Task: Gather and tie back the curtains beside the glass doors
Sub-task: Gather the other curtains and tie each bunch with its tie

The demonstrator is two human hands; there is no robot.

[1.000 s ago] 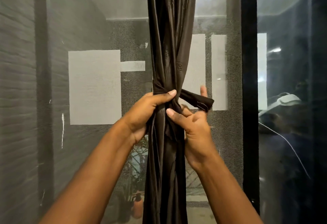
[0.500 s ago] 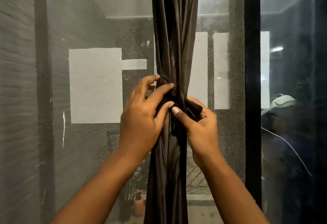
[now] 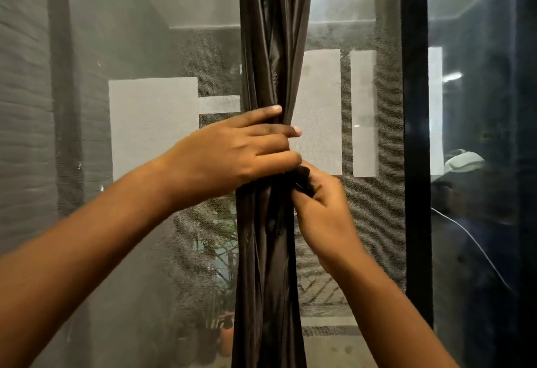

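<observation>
Curtain [image 3: 270,47] fabric, dark and glossy, hangs bunched into one narrow column down the middle of the scene, in front of the mesh screen [image 3: 145,47] and left of the black door frame [image 3: 414,106]. The left hand [image 3: 232,158] lies across the bundle at its waist, its grip spread flat, long fingers pressing the folds together rather than curling round them. Just below and to the right, the right hand [image 3: 325,210] has its grip pinched on the dark tie-back end [image 3: 303,181], which it holds against the bundle's right side. Whether that end is already tucked or knotted I cannot tell; the hands hide it.

The fabric looks slippery, so the risk, as I judge it, is that the tie loosens once the left hand lifts. If the short end slips from the pinch before it is secured, the folds could spread open again.
</observation>
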